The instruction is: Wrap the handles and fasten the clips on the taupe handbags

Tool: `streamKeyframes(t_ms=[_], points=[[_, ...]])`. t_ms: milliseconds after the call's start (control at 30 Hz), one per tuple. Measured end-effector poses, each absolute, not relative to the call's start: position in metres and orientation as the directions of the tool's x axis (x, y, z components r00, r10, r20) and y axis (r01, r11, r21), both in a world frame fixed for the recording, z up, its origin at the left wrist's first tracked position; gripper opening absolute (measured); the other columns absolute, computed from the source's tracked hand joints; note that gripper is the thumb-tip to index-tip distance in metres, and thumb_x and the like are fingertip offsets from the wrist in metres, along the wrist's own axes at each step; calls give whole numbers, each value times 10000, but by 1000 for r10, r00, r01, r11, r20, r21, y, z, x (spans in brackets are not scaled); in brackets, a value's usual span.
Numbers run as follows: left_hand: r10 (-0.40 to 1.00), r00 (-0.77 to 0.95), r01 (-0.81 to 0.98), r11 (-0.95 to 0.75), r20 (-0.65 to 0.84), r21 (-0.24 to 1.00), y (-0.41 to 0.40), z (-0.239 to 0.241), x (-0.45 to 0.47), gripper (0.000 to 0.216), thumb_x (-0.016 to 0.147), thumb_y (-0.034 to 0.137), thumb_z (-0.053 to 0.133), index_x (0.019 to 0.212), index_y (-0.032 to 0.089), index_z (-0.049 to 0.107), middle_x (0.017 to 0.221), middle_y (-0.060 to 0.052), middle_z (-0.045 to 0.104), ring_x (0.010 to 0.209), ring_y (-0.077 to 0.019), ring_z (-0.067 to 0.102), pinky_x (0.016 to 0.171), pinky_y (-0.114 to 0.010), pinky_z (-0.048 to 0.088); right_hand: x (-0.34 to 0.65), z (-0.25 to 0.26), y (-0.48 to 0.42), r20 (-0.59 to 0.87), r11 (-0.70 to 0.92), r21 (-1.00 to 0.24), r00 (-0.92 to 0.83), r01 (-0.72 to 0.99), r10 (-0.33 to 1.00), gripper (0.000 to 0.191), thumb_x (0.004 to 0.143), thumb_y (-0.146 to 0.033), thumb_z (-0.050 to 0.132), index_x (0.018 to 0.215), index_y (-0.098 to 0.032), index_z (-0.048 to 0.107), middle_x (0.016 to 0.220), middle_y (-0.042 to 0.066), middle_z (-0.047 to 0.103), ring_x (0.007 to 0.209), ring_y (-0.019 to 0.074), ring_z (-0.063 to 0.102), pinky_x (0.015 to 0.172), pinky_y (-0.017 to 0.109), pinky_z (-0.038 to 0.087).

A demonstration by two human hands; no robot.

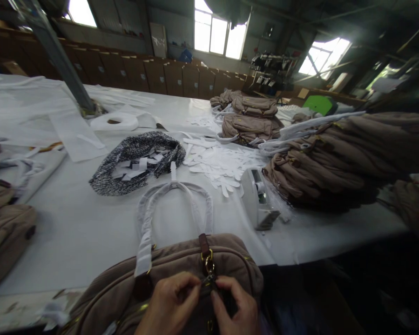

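A tan corduroy handbag (181, 263) lies at the near edge of the white table (77, 228), its handles (174, 204) wrapped in white paper and stretched away from me. Both hands work at its top, just below a brown tab with a gold clasp (207, 260). My left hand (169, 304) is pinched with fingertips pressed together at the dark zipper part. My right hand (235, 307) pinches the same spot from the other side. What sits between the fingertips is too small to name.
A speckled black-and-white fabric piece (136, 160) holds white paper strips. Loose white cutouts (216, 165) lie beyond it, and a tape dispenser (258, 200) stands to the right. Stacks of tan bags are at the right (335, 163), the back (251, 118) and the left edge (5, 232).
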State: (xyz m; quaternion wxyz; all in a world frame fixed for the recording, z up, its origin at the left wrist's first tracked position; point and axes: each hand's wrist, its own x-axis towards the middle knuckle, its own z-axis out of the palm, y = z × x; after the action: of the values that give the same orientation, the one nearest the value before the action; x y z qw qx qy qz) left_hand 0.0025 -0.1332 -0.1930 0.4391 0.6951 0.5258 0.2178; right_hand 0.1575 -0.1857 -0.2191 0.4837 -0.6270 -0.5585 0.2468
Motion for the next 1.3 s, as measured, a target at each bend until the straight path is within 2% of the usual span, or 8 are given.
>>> streamKeyframes(t_ms=[267, 367, 500, 600, 700, 933, 1100, 1300], points=[[906, 323, 256, 195, -274, 947, -128, -186, 11, 249, 804, 376, 574, 697, 160, 638, 682, -17, 634, 655, -149, 564, 608, -204, 431, 155, -225, -184, 515, 327, -673, 104, 663, 851, 244, 768, -110, 552, 950, -230, 660, 940, 72, 670, 822, 180, 666, 710, 255, 550], [870, 273, 35, 418, -411, 908, -128, -192, 13, 332, 746, 483, 627, 714, 155, 600, 505, 59, 486, 406, -59, 364, 388, -155, 286, 155, -225, -183, 585, 366, -611, 89, 702, 806, 251, 772, -108, 538, 947, -234, 665, 948, 83, 666, 820, 191, 665, 698, 277, 559], [833, 296, -88, 512, -468, 855, -131, -202, 11, 381, 765, 518, 608, 830, 143, 613, 433, 106, 368, 351, -25, 201, 339, -134, 148, 156, -220, -183, 604, 370, -628, 128, 685, 787, 258, 796, -101, 525, 977, -233, 652, 882, 67, 705, 810, 198, 676, 719, 297, 558], [821, 339, -86, 514, -460, 854, -131, -201, 9, 393, 753, 530, 618, 809, 141, 622, 443, 92, 398, 348, -24, 227, 331, -132, 166, 158, -213, -183, 533, 294, -708, 213, 642, 819, 177, 822, -172, 527, 915, -239, 662, 906, 67, 716, 853, 214, 675, 772, 323, 546], [835, 289, -55, 503, -469, 862, -130, -195, 11, 404, 711, 534, 657, 774, 136, 634, 427, 94, 391, 342, -23, 251, 337, -134, 172, 161, -207, -182, 267, 86, -872, 321, 482, 909, 148, 847, -294, 532, 884, -229, 660, 808, 52, 717, 748, 189, 678, 699, 259, 541], [859, 254, 78, 441, -445, 894, -132, -192, 16, 373, 696, 504, 670, 671, 136, 616, 588, 3, 618, 414, -53, 387, 391, -164, 272, 163, -209, -180, -262, -263, -964, 286, -34, 922, 479, 820, -577, 507, 993, -135, 570, 490, 1, 603, 372, 110, 508, 366, 179, 383], [895, 279, 223, 294, -349, 930, -133, -192, 15, 330, 745, 468, 616, 656, 151, 626, 651, -25, 635, 657, -169, 555, 616, -234, 432, 157, -210, -182, -231, -232, -972, 340, -41, 912, 479, 774, -598, 559, 938, -149, 587, 652, 59, 680, 442, 139, 605, 395, 192, 433], [905, 282, 268, 245, -320, 932, -133, -191, 16, 289, 776, 413, 589, 646, 156, 612, 620, -6, 590, 623, -157, 523, 582, -217, 411, 156, -213, -189, -38, -123, -956, 305, 265, 952, 355, 834, -519, 502, 902, -198, 638, 677, 40, 710, 560, 162, 674, 511, 197, 524]])
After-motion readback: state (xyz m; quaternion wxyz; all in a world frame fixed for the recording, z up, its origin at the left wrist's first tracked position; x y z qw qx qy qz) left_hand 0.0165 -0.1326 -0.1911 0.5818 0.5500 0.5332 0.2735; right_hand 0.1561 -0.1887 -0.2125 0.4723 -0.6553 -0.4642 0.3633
